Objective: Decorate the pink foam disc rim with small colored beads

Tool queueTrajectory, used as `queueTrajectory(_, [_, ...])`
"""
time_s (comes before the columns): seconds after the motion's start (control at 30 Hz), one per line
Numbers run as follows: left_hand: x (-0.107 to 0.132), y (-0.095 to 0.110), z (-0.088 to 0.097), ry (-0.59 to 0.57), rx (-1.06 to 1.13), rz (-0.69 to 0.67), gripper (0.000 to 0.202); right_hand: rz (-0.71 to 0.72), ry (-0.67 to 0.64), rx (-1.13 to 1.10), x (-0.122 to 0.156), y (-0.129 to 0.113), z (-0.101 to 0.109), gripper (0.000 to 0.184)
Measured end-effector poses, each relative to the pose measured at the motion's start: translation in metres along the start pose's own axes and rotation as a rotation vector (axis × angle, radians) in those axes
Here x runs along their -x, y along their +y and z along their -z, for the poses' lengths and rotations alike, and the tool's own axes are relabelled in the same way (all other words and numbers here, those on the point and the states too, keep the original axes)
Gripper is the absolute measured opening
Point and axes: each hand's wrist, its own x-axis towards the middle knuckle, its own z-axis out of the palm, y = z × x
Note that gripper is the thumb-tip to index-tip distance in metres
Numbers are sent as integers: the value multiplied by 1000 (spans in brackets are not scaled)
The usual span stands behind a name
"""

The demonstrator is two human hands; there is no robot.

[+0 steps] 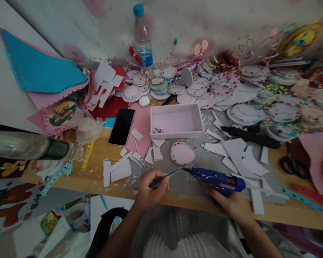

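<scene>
My right hand [228,202] is wrapped around the handle of a blue hot glue gun [212,178], whose red light shows. Its nozzle points left. Between the closed fingers of my left hand [152,188] is a pair of teal tweezers [172,172]. The tweezer tips are close by the nozzle; whether they touch, or pinch a small piece, I cannot make out. Just beyond the tips lies a round white disc [182,153] with red and blue dots around its rim. Behind it stands an open white box [177,135] with a few small beads in its left corner.
White scraps [235,152] litter the grey mat. A black-handled tool [254,137] and scissors [294,166] lie to the right. Left are a phone [122,127] and a bottle on its side [54,148]. Stacked decorated discs [244,113] and an upright water bottle [143,39] line the back.
</scene>
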Motion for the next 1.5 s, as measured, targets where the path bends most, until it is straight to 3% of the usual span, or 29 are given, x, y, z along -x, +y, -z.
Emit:
queueTrajectory(0.57, [2,-1,1,-12,20,5,10,1,16,12,0,-2,0,18])
queueTrajectory(1.3, [0,2,1,-21,32,2,8,46,-128,50,-12,25,5,21])
queueTrajectory(1.5, [1,1,2,-28,18,3,9,56,-100,48,-8,16,3,22])
